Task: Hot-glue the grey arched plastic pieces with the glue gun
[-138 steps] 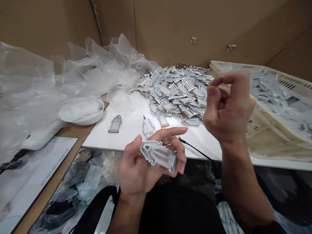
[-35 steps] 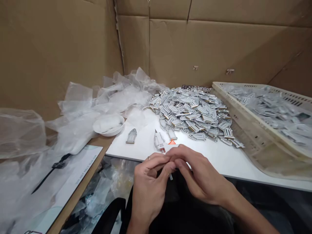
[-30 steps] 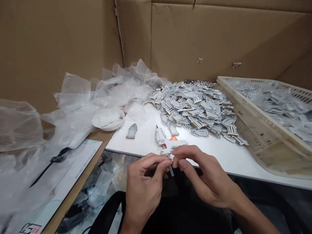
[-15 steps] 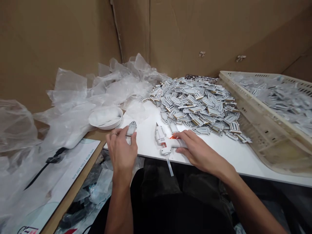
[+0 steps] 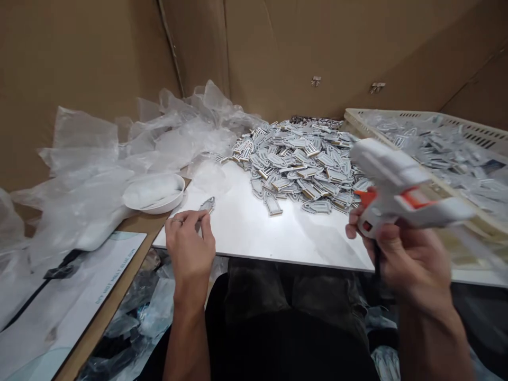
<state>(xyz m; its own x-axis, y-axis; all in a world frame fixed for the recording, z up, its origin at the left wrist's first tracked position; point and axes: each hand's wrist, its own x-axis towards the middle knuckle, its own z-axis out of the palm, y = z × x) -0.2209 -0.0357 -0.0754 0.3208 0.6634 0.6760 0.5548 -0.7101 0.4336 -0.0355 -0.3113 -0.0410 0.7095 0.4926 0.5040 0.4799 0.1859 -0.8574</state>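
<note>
At the right of the frame, the right hand [image 5: 416, 259] is wrapped round the handle of a white hot-melt glue gun [image 5: 391, 166], whose nozzle points to the upper left. Left of centre, the left hand [image 5: 190, 241] makes a narrow pinch on a grey arched window piece [image 5: 208, 203], near the left edge of the white tabletop [image 5: 254, 233].

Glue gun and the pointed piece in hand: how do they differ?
The glue gun is white and orange; the pointed piece is grey. The gun is larger than the piece. The right hand holds the gun high, the left hand the piece low. Both are held.
</note>
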